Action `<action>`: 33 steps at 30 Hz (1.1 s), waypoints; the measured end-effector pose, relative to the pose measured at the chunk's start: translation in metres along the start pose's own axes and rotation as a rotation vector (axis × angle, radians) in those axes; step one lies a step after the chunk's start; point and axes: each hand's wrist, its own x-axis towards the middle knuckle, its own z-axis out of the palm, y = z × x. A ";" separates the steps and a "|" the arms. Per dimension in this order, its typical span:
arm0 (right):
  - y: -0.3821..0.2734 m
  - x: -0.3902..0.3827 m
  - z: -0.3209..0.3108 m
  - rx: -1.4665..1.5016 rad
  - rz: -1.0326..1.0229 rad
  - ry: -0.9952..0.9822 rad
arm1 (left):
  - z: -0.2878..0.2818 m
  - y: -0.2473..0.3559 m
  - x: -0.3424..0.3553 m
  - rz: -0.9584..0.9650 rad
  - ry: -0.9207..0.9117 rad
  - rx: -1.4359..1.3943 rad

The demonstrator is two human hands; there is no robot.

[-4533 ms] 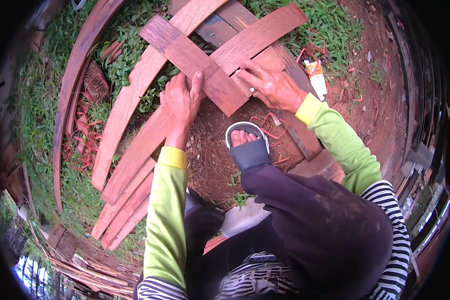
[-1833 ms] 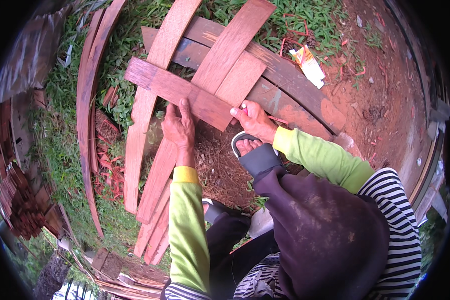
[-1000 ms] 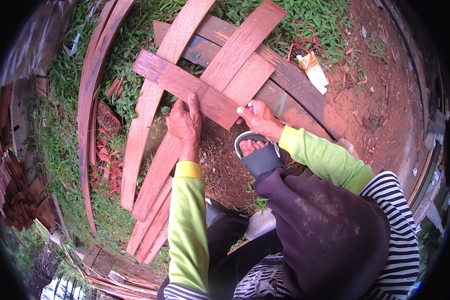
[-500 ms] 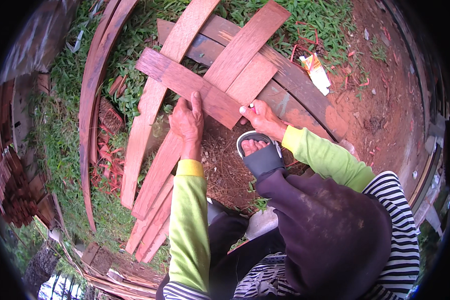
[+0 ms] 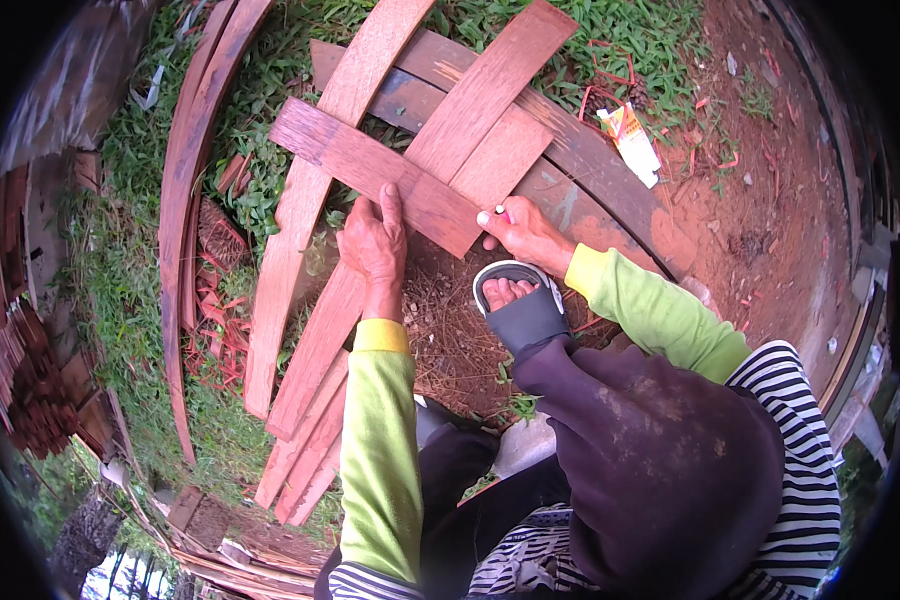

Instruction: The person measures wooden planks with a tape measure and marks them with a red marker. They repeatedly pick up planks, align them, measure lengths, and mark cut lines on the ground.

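A short reddish-brown wooden plank (image 5: 375, 175) lies slantwise in front of me, over other boards. My left hand (image 5: 373, 240) grips its near edge, thumb on top and fingers curled underneath. At its right end, my right hand (image 5: 525, 235) is closed, thumb and fingers pinching by the corner. A small white-tipped thing (image 5: 500, 210) sticks out between the right fingers; its kind is too small to tell. Beneath the plank, a longer reddish board (image 5: 495, 90) runs from the upper right toward the lower left. A pale curved-looking board (image 5: 295, 220) passes left of my left hand.
Dark weathered planks (image 5: 610, 215) lie under the boards at right. My sandalled foot (image 5: 520, 300) is just below the right hand. A white and yellow packet (image 5: 630, 145) lies near red plastic strips. Long dark boards (image 5: 180, 220) rest on grass at left, with stacked wood (image 5: 35, 385) beyond.
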 end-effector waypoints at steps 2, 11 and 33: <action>0.001 -0.001 0.000 0.007 -0.015 0.013 | 0.001 0.000 0.001 -0.004 -0.004 0.002; -0.007 -0.018 -0.027 0.387 -0.188 0.034 | -0.004 0.003 0.000 -0.029 -0.027 -0.009; -0.065 0.095 0.000 -0.128 -0.724 -0.038 | -0.002 0.005 0.001 -0.052 -0.040 0.035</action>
